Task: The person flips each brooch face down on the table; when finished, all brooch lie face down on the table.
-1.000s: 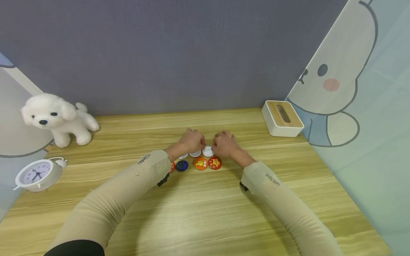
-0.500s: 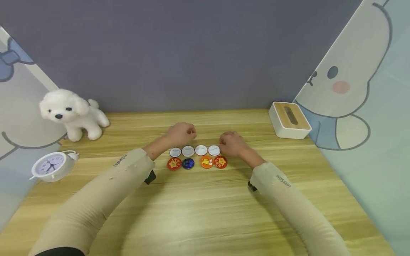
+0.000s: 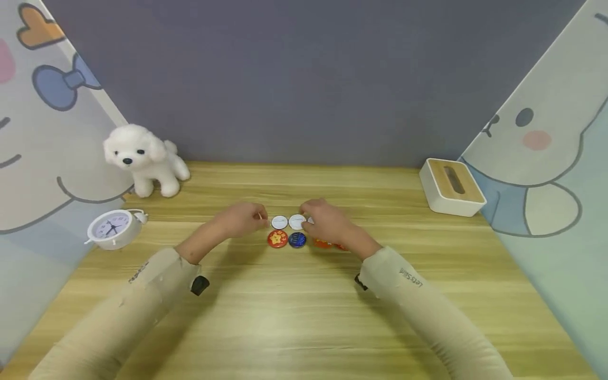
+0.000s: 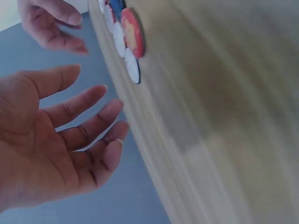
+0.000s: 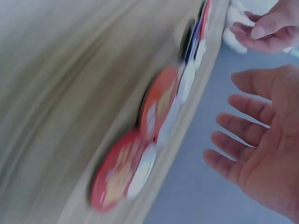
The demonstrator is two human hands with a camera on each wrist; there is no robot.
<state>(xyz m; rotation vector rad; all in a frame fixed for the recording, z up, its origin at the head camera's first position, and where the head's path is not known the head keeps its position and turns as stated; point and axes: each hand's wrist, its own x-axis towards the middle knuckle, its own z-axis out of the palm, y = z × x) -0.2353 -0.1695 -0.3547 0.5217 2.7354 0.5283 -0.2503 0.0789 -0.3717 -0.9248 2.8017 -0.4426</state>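
Observation:
Round button badges lie in two rows on the wooden table. The back row shows white backs, among them a left-end white badge (image 3: pixel 279 222) and its neighbour (image 3: pixel 297 221). In front lie a red star badge (image 3: pixel 277 239), a blue badge (image 3: pixel 297 240), an orange badge (image 5: pixel 159 100) and another red badge (image 5: pixel 117 172). My left hand (image 3: pixel 243 218) hovers beside the left end of the back row, fingers loosely bent and holding nothing. My right hand (image 3: pixel 328 221) hangs over the right badges, partly hiding them; its fingers (image 5: pixel 243 128) are spread and hold nothing.
A white plush dog (image 3: pixel 144 158) stands at the back left, with a white alarm clock (image 3: pixel 114 229) in front of it. A white tissue box (image 3: pixel 451 187) with a wooden lid sits at the back right. A grey panel (image 3: pixel 304 84) rises behind the table (image 3: pixel 294 316).
The head view has shifted. Against the badges, my left hand has drawn off the back row to its left end, while my right hand has moved left over the right-hand badges.

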